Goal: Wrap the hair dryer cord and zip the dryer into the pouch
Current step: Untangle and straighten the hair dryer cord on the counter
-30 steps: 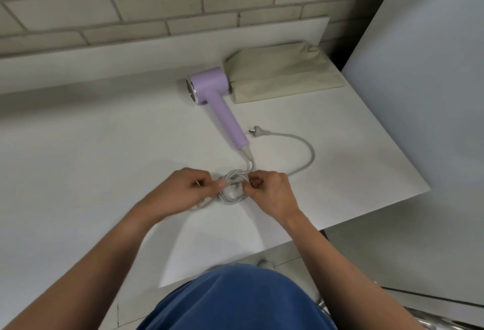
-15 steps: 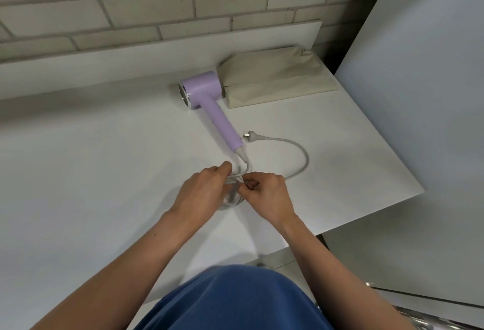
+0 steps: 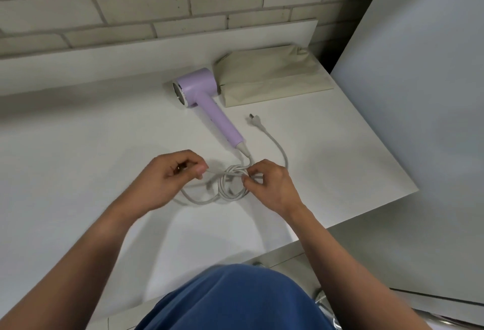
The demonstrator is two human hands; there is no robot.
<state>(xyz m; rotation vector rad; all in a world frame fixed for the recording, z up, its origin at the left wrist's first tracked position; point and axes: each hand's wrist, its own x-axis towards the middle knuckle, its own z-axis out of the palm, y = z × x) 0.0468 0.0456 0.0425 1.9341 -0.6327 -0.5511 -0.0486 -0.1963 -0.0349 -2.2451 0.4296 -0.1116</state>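
**Cord half bundled, dryer still out of the pouch**

Since half a second ago the left hand point(image 3: 170, 175) has pulled away to the left. Before, both hands were bunched together over the coil; now there's a gap and a strand of cord stretched across it.

Everything sits on a white worktop point(image 3: 78, 159) against a pale brick wall point(image 3: 157, 2), with a big grey-white panel point(image 3: 419, 94) off to the right. The beige pouch point(image 3: 272, 78) lies flat at the back right. The lilac hair dryer point(image 3: 207, 101) lies on its side just beside the pouch's left end, handle pointing toward the person.

The white cord point(image 3: 233, 183) runs from the handle's end into a few coiled loops near the front edge. The left hand is curled, pinching that stretched strand between thumb and fingers. The right hand point(image 3: 269, 185) pinches the coil on its right side. From there a loose length curves back up to the plug point(image 3: 255, 121), which lies on the worktop right of the handle.
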